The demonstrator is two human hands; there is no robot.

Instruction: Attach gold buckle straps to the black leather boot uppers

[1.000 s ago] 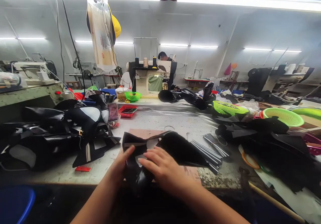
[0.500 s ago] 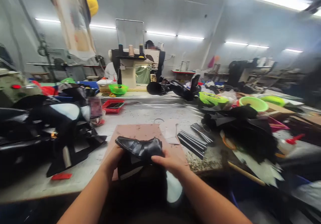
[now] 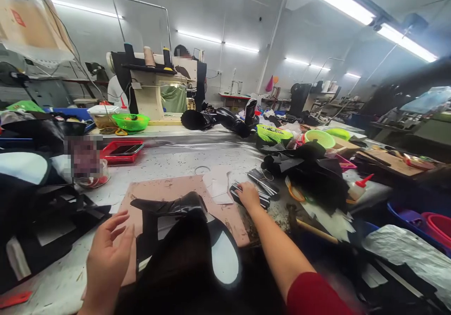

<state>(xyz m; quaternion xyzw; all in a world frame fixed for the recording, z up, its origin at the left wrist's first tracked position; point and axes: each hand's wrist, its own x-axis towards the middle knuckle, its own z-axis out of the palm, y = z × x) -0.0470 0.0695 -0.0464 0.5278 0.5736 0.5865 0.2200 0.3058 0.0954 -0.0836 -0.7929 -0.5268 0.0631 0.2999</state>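
Note:
A black leather boot piece [image 3: 172, 207] lies on a pink board [image 3: 158, 188] at the table's front, its wide dark part spreading toward me. My left hand [image 3: 110, 247] hovers just left of it, open, with fingers extended and nothing in them. Over to the right, my right hand [image 3: 249, 196] is at a stack of black strips with white edges [image 3: 262, 201]. Its fingers are bent and pinch at the strips' left end; the fingertips are partly hidden. White paper-like pieces [image 3: 220, 185] lie between the boot piece and the strips.
Dark cut pieces [image 3: 49, 225] cover the left side, with a red tray [image 3: 123, 150] behind. On the right are a black material pile [image 3: 306, 178], a red-capped bottle [image 3: 359, 188] and green baskets [image 3: 275, 134]. A sewing machine [image 3: 148, 89] stands behind; a person's head shows beyond.
Both hands have let go of the boot piece, which now rests on the board. My left hand has drawn back leftward; my right has reached out to the strips. The view has turned right.

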